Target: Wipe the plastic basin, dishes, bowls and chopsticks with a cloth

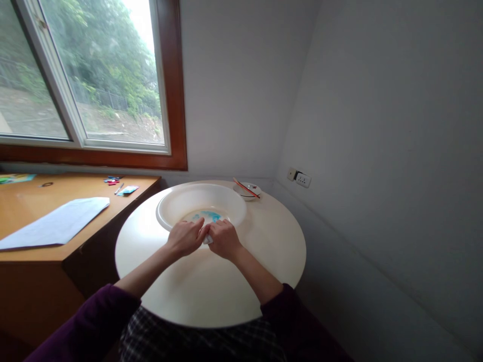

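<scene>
My left hand and my right hand meet over the near rim of a wide white basin. Both are closed, knuckles up, with a small white piece pinched between them. Most of that piece is hidden by my fingers, so its kind cannot be made out. On the basin's bottom, just beyond my fingers, lies a bright blue patch in what looks like shallow liquid. Behind the basin to the right stands a small white bowl, with reddish chopsticks across its rim.
A round white table carries the basin and the bowl. To the left, a wooden desk holds a large white paper, small blue and red items, and a packet. Walls close in behind and right, with a socket.
</scene>
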The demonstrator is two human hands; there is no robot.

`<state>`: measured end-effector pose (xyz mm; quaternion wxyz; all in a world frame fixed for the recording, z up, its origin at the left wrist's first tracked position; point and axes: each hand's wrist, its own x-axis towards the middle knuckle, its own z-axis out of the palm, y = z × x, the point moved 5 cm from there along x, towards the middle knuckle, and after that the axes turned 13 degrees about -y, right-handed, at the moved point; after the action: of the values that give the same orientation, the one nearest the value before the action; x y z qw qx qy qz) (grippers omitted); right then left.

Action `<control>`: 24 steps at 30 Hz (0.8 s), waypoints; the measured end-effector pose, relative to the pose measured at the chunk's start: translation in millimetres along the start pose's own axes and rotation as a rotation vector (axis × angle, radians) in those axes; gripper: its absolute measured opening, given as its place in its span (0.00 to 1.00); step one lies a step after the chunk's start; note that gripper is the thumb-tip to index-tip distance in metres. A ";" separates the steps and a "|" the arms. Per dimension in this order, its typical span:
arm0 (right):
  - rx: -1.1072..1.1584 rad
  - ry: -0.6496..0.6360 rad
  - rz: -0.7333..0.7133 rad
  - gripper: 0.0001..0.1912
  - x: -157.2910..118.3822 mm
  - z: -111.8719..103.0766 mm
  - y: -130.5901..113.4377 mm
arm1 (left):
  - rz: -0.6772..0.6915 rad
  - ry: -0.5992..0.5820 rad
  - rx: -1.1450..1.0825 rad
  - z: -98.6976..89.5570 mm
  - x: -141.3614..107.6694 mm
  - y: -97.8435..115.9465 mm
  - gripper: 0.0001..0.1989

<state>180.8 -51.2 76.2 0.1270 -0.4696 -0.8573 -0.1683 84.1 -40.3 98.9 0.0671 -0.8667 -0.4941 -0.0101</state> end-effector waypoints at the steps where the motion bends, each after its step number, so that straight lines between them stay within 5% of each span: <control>1: 0.003 -0.006 -0.012 0.06 -1.0 -1.4 2.6 | 0.012 0.003 -0.005 1.6 0.2 -6.1 0.21; 8: 0.030 -0.091 -0.047 0.07 -15.6 -2.8 36.4 | 0.065 0.029 -0.183 10.8 6.4 -64.3 0.20; 12: 0.046 -0.099 -0.007 0.09 -20.3 -0.4 48.0 | 0.075 -0.013 -0.285 7.9 12.3 -80.7 0.19; 17: 0.023 -0.094 0.039 0.09 -19.0 0.0 39.4 | 0.054 -0.031 -0.199 2.1 9.0 -61.4 0.22; 24: -0.002 -0.096 0.066 0.09 -21.6 -2.4 30.3 | 0.228 -0.017 -0.061 5.3 -3.8 -23.4 0.21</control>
<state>218.0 -53.4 75.4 0.0907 -0.5053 -0.8464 -0.1418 61.8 -31.1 95.8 0.0370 -0.9191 -0.3922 -0.0101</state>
